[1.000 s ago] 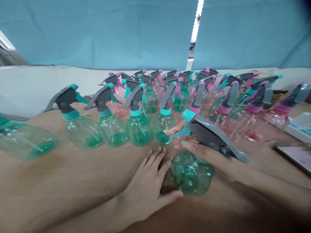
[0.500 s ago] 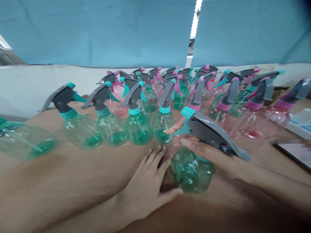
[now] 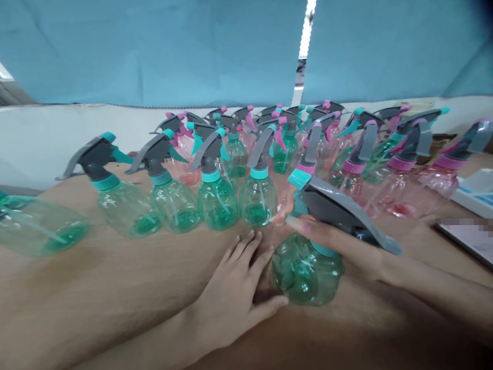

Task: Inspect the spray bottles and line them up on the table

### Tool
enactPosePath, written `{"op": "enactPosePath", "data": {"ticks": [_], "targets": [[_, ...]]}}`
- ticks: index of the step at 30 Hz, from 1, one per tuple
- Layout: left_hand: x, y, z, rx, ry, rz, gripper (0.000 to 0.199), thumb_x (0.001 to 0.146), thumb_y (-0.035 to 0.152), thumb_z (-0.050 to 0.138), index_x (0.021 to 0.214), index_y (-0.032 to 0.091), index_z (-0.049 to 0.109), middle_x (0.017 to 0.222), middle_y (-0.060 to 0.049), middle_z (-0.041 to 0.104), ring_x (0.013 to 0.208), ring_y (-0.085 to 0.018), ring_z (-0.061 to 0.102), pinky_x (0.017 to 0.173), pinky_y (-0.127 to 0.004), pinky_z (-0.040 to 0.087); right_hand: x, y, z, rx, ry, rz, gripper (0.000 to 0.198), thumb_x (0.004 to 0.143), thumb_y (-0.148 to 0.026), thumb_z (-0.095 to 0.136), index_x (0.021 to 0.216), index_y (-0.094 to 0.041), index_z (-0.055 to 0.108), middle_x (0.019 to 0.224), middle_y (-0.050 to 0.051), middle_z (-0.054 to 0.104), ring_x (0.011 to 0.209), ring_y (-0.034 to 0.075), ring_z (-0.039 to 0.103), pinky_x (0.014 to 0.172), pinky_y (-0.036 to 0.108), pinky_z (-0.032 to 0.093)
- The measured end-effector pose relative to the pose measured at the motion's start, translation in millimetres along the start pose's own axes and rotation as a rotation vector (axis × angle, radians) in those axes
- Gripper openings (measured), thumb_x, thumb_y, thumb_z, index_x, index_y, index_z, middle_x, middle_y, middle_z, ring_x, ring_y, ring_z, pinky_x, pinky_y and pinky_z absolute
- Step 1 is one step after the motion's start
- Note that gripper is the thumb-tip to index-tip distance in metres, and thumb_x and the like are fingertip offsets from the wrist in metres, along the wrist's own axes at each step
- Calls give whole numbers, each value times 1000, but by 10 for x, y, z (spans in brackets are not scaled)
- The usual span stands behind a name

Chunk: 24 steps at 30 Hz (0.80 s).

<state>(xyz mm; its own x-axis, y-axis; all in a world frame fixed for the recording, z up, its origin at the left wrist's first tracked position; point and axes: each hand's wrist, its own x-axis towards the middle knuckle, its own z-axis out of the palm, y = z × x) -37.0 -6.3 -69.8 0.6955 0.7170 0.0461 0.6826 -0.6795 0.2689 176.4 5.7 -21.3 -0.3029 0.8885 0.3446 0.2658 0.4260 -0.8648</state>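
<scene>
My right hand (image 3: 339,241) is wrapped round the neck of a green spray bottle (image 3: 304,275), its thumb toward me and a finger at the teal trigger. The bottle has a grey spray head (image 3: 339,208) with a teal nozzle pointing left. Part of my right hand's fingers is hidden behind the head. Flat on the wooden table (image 3: 134,293), just left of this bottle, lies my left hand (image 3: 239,285) with fingers spread, holding nothing. Beyond my left fingertips stands another green spray bottle (image 3: 259,198).
A row of green spray bottles (image 3: 179,205) runs to the left. Several pink spray bottles (image 3: 402,190) stand at the right, with more behind. A dark-edged flat device (image 3: 466,241) and a white-and-blue object (image 3: 475,192) lie at the right. Blue cloth (image 3: 192,51) hangs at the back.
The right index finger has drawn back with the teal trigger, closer to the bottle's neck. My left hand stays in place, and the view has shifted slightly.
</scene>
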Motion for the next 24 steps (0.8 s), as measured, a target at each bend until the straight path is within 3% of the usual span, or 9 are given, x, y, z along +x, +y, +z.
{"op": "enactPosePath", "data": {"ticks": [4, 11, 18, 24], "targets": [[10, -1, -4, 14, -20, -4, 75, 87, 63, 50, 140, 11, 42, 152, -21, 35, 140, -36, 31, 111, -56, 32, 8, -55, -11, -56, -19, 13, 13, 91, -37, 56, 86, -30, 65, 72, -2, 63, 70, 19, 63, 62, 30, 54], [15, 17, -21, 40, -60, -25, 76, 88, 63, 48, 142, 10, 41, 153, -21, 32, 141, -37, 30, 111, -56, 31, 29, -79, 21, 66, -46, 37, 17, 90, -42, 56, 90, -28, 66, 71, -1, 65, 72, 20, 65, 65, 33, 57], [14, 16, -31, 28, -38, -8, 73, 89, 60, 51, 143, 12, 39, 153, -19, 33, 140, -34, 31, 112, -53, 31, 70, -57, 40, 146, -54, -15, 22, 88, -40, 61, 108, -29, 61, 104, 2, 68, 92, 21, 67, 78, 34, 57], [10, 1, -12, 15, -13, -4, 73, 89, 57, 53, 143, 12, 38, 153, -19, 34, 140, -35, 32, 111, -54, 32, 96, -77, 55, 171, -37, -103, 21, 87, -28, 62, 108, -26, 62, 112, 2, 67, 97, 19, 67, 88, 33, 54]]}}
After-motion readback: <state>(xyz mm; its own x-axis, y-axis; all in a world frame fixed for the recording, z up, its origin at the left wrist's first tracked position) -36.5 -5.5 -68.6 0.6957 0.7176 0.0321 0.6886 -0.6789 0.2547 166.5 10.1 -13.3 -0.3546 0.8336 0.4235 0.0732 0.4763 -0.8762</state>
